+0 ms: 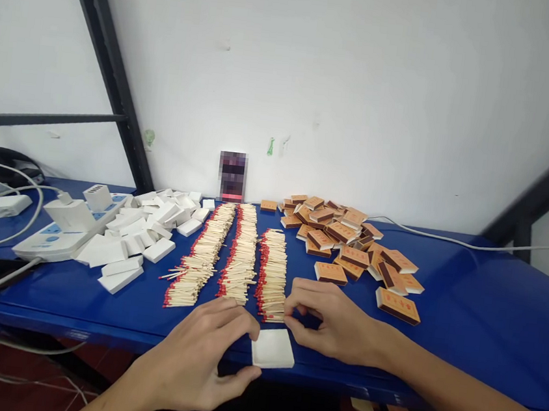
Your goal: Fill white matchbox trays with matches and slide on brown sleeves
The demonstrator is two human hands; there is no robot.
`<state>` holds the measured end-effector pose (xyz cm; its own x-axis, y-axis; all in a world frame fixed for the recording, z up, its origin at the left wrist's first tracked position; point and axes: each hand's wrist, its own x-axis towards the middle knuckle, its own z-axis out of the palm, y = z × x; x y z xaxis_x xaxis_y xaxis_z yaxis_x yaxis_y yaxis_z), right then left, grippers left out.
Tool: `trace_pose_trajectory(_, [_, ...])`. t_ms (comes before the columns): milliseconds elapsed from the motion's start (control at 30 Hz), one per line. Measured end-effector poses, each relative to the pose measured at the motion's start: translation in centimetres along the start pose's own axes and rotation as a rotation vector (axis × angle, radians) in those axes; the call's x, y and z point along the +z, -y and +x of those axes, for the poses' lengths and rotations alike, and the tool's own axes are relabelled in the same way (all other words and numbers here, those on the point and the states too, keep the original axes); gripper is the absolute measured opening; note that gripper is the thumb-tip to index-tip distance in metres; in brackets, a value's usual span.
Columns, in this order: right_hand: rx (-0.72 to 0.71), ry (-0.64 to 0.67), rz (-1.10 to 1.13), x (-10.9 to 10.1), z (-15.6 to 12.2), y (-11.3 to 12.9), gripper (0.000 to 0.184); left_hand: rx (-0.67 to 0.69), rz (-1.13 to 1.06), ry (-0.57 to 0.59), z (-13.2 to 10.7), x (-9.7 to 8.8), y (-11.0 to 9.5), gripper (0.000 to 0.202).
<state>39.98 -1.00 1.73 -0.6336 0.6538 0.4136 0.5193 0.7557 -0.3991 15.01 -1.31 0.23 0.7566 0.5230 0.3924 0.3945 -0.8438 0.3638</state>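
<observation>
Head view, hands (pixel 204 355) (pixel 335 323) gripping tray (pixel 273 348), pinching matches (pixel 271 277)

A white power strip (pixel 62 235) with plugged-in chargers (pixel 97 197) and grey cables (pixel 7 274) lies at the left end of a blue table (pixel 489 306) against a white wall (pixel 366 78).

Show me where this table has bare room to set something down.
Widest bare patch: right end of the table, beyond the orange boxes, with only a cable along the wall. A smaller strip lies at the front left, between the white trays and the left hand. Crowded: the middle, with match rows, both piles and the power strip.
</observation>
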Motion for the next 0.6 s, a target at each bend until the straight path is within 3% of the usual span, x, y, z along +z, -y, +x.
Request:
trace_pose_trajectory(167, [-0.087, 0.099, 0.01, -0.3, 0.4, 0.7, 0.001, -0.016, 0.014, 0.0, -0.1, 0.1, 0.1, 0.025])
trace_pose_trajectory(300, [-0.072, 0.115, -0.059, -1.5, 0.9, 0.0, 0.009, 0.08, 0.013, -0.005, 0.2, 0.1, 0.1, 0.023])
trace_pose_trajectory(400, [-0.061, 0.239, -0.069, -2.2, 1.4, -0.5, 0.011, 0.102, 0.015, 0.004, 0.3, 0.1, 0.0, 0.02])
trace_pose_trajectory(600, [-0.029, 0.299, -0.071, -1.4, 1.2, -0.9, 0.012, 0.119, 0.006, 0.03, 0.1, -0.3, 0.0, 0.016])
